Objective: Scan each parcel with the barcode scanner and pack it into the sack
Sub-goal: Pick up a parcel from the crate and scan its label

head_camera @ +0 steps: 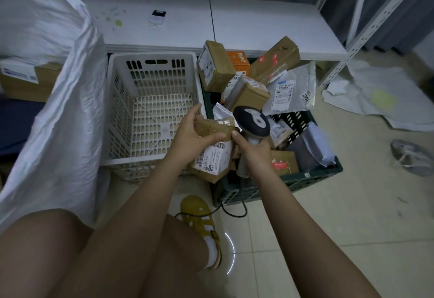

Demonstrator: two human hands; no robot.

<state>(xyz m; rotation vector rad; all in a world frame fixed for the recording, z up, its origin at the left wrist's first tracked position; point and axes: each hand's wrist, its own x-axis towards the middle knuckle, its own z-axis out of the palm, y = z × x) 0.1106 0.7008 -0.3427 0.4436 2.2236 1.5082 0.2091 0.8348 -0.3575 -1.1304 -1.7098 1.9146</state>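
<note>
My left hand (191, 135) grips a small brown cardboard parcel (215, 154) with a white barcode label facing up, held over the gap between two crates. My right hand (253, 152) holds the handle of the barcode scanner (252, 121), whose dark round head sits just right of the parcel, its thumb touching the parcel's edge. The scanner's black cable hangs down to the floor. The big white sack (58, 114) stands open at the left. Several more parcels (246, 79), boxes and grey poly bags, are heaped in the dark green crate (281, 182).
An empty white plastic crate (150, 107) stands between the sack and the green crate. A low white table (258, 22) runs behind them with a small device on it. A metal rack leg (366, 27), crumpled white sacking and a grey shoe lie at the right.
</note>
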